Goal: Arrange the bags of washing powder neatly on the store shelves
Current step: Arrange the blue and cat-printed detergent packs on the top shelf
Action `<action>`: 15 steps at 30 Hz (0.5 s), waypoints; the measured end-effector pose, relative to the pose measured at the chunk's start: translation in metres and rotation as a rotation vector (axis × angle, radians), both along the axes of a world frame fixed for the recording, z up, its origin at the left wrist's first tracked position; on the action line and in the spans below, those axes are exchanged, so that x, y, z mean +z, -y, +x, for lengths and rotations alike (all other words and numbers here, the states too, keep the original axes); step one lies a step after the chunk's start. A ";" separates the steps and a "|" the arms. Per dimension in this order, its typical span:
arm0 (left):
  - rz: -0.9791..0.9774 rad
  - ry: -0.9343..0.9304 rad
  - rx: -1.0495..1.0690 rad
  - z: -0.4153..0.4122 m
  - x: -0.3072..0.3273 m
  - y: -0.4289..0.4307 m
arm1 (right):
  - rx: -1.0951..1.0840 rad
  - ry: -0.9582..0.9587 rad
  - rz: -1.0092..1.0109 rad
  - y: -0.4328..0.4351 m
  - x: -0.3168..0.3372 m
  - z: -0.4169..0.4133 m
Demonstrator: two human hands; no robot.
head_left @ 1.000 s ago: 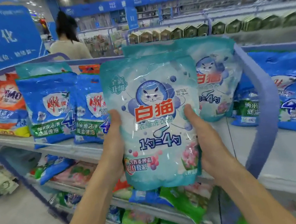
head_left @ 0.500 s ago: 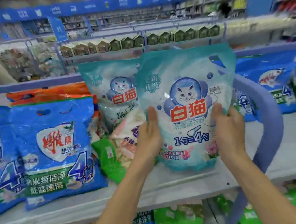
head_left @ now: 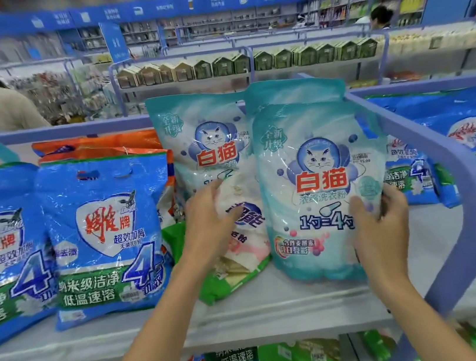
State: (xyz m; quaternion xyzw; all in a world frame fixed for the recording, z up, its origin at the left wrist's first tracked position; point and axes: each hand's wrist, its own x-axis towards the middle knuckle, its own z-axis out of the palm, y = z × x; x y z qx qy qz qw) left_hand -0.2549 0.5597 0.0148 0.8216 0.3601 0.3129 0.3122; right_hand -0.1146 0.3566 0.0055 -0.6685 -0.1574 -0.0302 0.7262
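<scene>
Right hand [head_left: 381, 220] pinches teal bag [head_left: 321, 186] edge; left hand [head_left: 208, 218] flat on half-hidden white bag [head_left: 250, 240].

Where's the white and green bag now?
In the head view, the white and green bag lies mid-shelf, between the blue bag on its left and the front cat bag on its right.

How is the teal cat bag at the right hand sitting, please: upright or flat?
Upright. The teal cat bag stands on its base on the shelf, label facing out, the right hand gripping its edge.
</scene>
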 end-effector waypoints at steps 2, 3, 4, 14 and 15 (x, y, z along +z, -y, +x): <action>-0.030 -0.216 0.036 0.005 -0.004 -0.014 | -0.002 0.034 -0.033 0.001 -0.006 -0.005; -0.049 -0.320 0.055 0.009 -0.006 -0.018 | -0.008 0.051 -0.065 0.001 -0.010 -0.006; -0.060 -0.390 0.081 0.012 -0.006 -0.019 | -0.011 0.070 -0.108 0.002 -0.012 -0.008; -0.296 -0.118 0.140 -0.017 0.013 -0.019 | 0.168 0.400 -0.464 -0.010 -0.015 -0.050; -0.292 -0.079 0.141 -0.019 0.014 -0.014 | 0.215 0.429 -0.484 -0.012 -0.014 -0.054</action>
